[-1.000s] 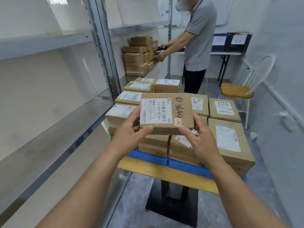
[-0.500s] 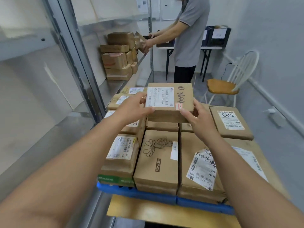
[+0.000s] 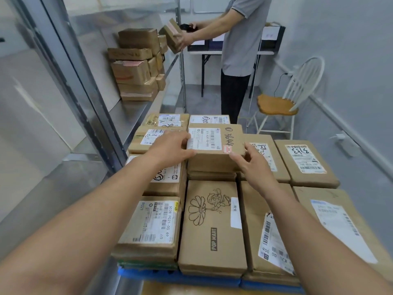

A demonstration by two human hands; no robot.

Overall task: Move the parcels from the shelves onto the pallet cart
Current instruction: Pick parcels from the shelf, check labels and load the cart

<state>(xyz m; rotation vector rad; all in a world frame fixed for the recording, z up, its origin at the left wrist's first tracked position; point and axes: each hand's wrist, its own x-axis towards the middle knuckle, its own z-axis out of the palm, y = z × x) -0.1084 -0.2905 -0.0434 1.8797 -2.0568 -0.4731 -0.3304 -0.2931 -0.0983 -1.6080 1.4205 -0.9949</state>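
Note:
A brown parcel (image 3: 214, 145) with a white label and handwritten digits lies on top of a stack in the middle of the pallet cart (image 3: 180, 278). My left hand (image 3: 170, 149) grips its near left corner. My right hand (image 3: 253, 165) holds its near right corner, thumb by a small red sticker. Several other labelled parcels cover the cart, among them a Pop Mart box (image 3: 212, 226) in the front row.
A metal shelf (image 3: 131, 111) runs along the left and carries a pile of brown boxes (image 3: 136, 67). Behind the cart another person (image 3: 240, 50) holds a box by a folding table (image 3: 212, 52). A white chair (image 3: 276, 105) stands at the right wall.
The parcel in my hands has gone forward and down onto the stack in the cart's middle. My view has moved closer over the cart. The other person has lifted a box.

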